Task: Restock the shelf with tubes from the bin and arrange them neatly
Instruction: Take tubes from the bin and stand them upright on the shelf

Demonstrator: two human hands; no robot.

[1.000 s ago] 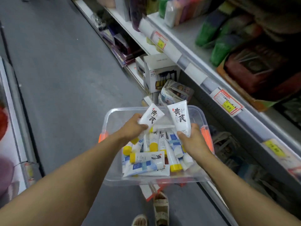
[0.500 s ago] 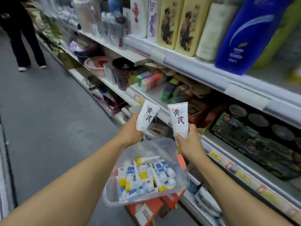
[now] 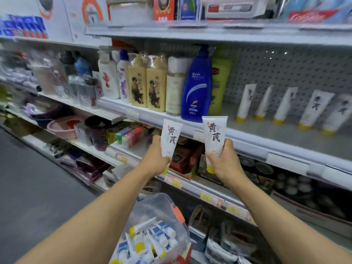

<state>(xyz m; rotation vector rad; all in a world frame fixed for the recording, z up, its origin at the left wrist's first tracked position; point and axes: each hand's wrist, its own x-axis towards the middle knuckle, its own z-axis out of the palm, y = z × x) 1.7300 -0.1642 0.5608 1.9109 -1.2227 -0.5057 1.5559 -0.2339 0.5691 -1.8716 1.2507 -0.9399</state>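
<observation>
our left fingers (image 3: 165, 160) curl tight around the lower end of a white tube (image 3: 170, 138) with black brush characters, and the left hand (image 3: 154, 162) holds it upright with the crimped end up; a sliver of its yellow cap shows under the palm. our right fingers (image 3: 211, 155) wrap the same way around a second white tube (image 3: 214, 135), also upright, its yellow cap (image 3: 210, 169) poking out below the right hand (image 3: 223, 161). the two tubes stand side by side, apart from each other, both in front of the white lip of the shelf (image 3: 285, 134).

on that shelf, off to the right, a row of matching tubes (image 3: 282, 106) already stands cap-down against the pegboard back, leaning a little, with bare shelf between them and us. to the left of the gap stands a blue bottle (image 3: 196, 86), then a green bottle (image 3: 219, 80) behind it, and a pair of cream-yellow bottles (image 3: 146, 86) further left.

below our forearms sits the clear plastic bin (image 3: 158, 208) with an orange latch, still holding a jumble of tubes (image 3: 152, 239), some yellow-capped and some white with blue print. the shelves lower down are blurred and we cannot tell their goods apart.
</observation>
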